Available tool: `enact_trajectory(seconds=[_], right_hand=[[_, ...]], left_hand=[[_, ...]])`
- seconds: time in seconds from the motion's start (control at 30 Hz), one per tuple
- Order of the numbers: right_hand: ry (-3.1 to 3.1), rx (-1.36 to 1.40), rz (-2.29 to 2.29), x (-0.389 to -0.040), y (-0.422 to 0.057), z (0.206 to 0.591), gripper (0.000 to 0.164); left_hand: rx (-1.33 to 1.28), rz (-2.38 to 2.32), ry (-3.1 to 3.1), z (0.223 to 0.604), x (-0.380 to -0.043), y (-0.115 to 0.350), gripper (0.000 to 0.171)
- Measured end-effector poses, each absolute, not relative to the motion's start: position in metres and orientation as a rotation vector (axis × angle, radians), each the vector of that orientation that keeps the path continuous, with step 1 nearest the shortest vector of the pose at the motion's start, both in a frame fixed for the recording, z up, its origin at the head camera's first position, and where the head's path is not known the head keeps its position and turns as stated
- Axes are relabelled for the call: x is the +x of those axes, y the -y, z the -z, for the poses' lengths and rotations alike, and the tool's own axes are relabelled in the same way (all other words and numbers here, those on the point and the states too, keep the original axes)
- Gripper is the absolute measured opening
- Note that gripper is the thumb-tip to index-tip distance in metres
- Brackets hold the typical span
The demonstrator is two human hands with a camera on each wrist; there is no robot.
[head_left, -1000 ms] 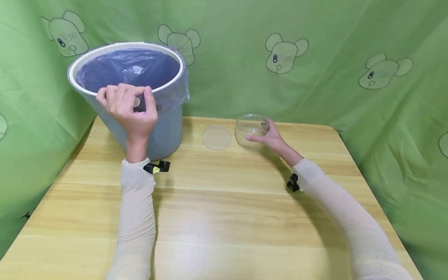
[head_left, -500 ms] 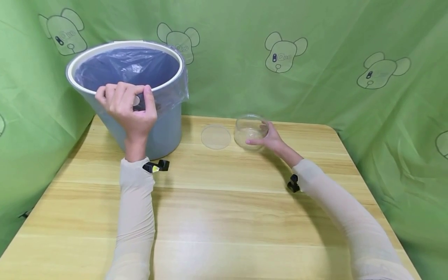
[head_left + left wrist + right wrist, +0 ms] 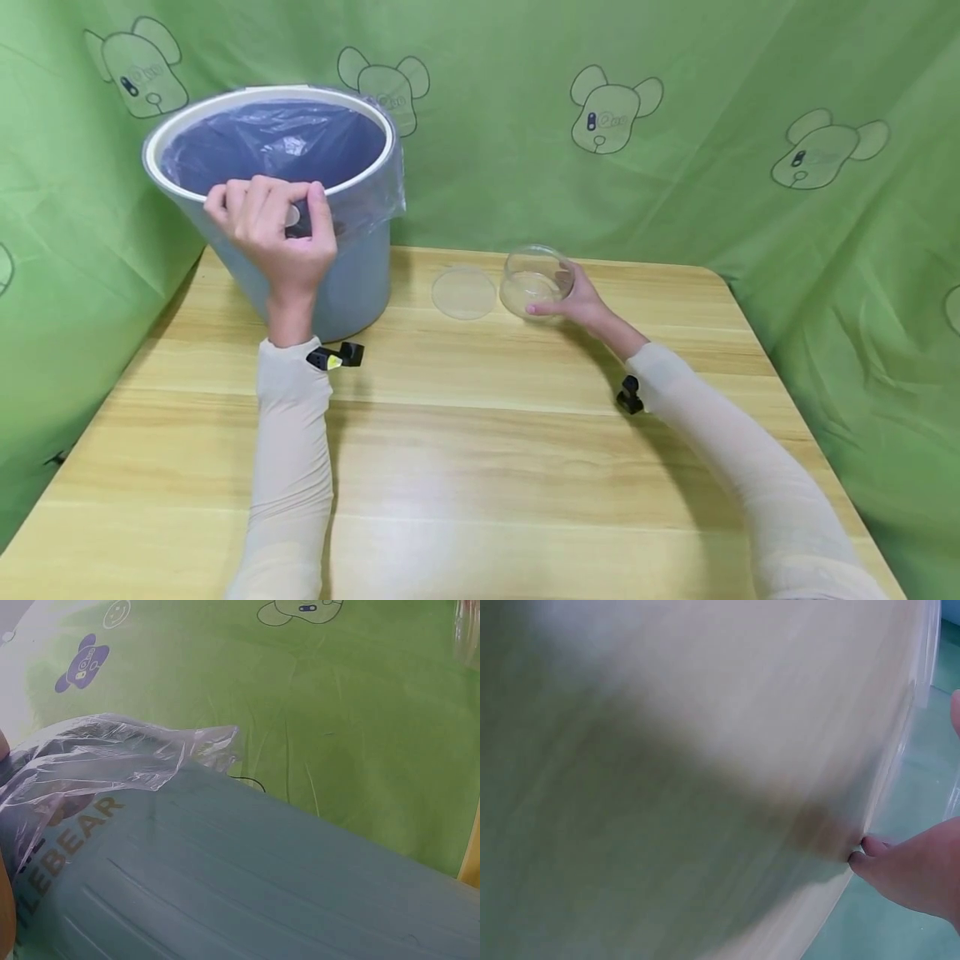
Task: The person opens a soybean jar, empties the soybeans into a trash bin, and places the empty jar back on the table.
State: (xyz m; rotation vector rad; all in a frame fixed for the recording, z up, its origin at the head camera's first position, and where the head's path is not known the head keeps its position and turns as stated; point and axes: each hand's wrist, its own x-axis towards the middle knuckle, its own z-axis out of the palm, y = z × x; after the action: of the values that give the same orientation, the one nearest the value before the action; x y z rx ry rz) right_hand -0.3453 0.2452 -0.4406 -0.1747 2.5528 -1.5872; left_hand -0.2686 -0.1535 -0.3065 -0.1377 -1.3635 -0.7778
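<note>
My left hand (image 3: 273,223) grips the near rim of a blue-grey trash bin (image 3: 352,287), fingers curled over the edge and thumb against the outside. A thin clear bag lines the bin, its edge folded over the pale rim. Lettering shows on the bin wall (image 3: 247,862) in the left wrist view. At the table's back, my right hand (image 3: 576,296) holds a clear round plastic container (image 3: 523,287) from its right side, thumb in front and fingers behind. Its open top leans slightly toward me. A clear round lid (image 3: 463,293) lies flat between bin and container.
The wooden table (image 3: 480,467) ends at the back against a green curtain (image 3: 495,167) printed with bear heads, which also hangs along both sides. The bin rises tall at the back left.
The container in my right hand has shifted a little left and its top now tips slightly more toward me. My left hand and the bin have stayed in place.
</note>
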Motion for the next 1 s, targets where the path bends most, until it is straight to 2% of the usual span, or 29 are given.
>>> enact_trajectory(seconds=[0.67, 1.0], right_hand=[[-2.568, -0.191, 1.543, -0.345, -0.250, 0.443, 0.123], [-2.586, -0.153, 1.480, -0.347, -0.254, 0.432, 0.126]], left_hand=[[-0.138, 0.793, 1.357, 0.303, -0.265, 0.149, 0.034], [-0.130, 0.799, 1.365, 0.305, -0.267, 0.150, 0.033]])
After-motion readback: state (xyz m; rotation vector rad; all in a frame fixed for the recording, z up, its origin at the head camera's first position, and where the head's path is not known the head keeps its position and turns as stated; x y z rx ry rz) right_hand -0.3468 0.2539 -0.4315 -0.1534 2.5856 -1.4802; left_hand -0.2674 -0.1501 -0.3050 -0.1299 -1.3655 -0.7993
